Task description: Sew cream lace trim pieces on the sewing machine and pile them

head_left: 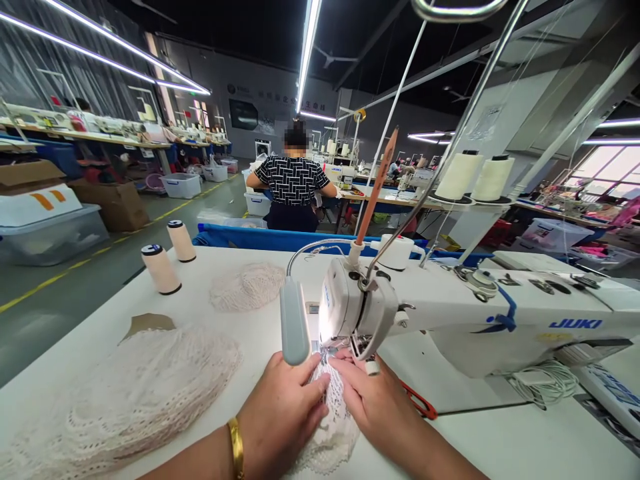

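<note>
Head view: hands [283, 400] [377, 397] hold both sides of lace [336, 413]; tabletop [256, 340] separates them from piled lace [165, 393].

lace stack [145, 393] left of machine [440, 303] | spools [161, 269] behind | card [147, 323] seemingly under stack

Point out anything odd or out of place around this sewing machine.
Nothing looks spilled or damaged. Two oddities: a blue strip hangs on the sewing machine, and a pointed orange stick tilts up from its head; both look makeshift.
</note>
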Tool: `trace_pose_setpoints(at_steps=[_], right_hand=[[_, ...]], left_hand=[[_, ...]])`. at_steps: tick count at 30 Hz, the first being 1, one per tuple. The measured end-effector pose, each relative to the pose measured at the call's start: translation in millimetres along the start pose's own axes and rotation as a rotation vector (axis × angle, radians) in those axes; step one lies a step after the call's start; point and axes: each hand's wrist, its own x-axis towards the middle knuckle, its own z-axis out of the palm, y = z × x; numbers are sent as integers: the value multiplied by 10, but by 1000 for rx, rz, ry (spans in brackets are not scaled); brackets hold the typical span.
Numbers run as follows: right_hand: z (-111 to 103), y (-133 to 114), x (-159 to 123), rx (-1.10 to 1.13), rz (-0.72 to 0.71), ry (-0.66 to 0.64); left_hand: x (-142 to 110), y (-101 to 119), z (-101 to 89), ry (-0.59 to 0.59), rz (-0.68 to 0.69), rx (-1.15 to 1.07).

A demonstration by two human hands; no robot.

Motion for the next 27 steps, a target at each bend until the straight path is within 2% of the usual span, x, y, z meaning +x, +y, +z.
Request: trace_pose_setpoints(at_steps=[3, 6, 9, 11, 14, 17, 19, 21, 23, 27], right_hand=[[-84, 55, -37, 7, 7, -49], [-240, 88, -91, 87, -26, -199], [-350, 70, -120, 149, -55, -356], [-353, 42, -113, 160, -90, -369], [-275, 6, -80, 244, -95, -297], [-163, -6, -49, 353, 10, -118], [-97, -8, -33, 422, 113, -2], [-50, -17, -14, 496, 219, 51], [-26, -34, 6, 547, 295, 64], [-16, -66, 30, 576, 330, 83]], left_hand=[[-40, 0, -59, -74, -26, -18], [-141, 2, -87, -121, -35, -40], [-220, 21, -81, -112, -14, -54], [-213, 36, -69, -81, -13, -95], [-102, 27, -43, 8, -63, -209], [54, -25, -15, 69, -179, -368], [136, -65, -3, 34, -285, -458], [187, -101, 3, -30, -351, -480], [212, -128, 6, -71, -349, -461], [230, -144, -3, -91, -300, -471]])
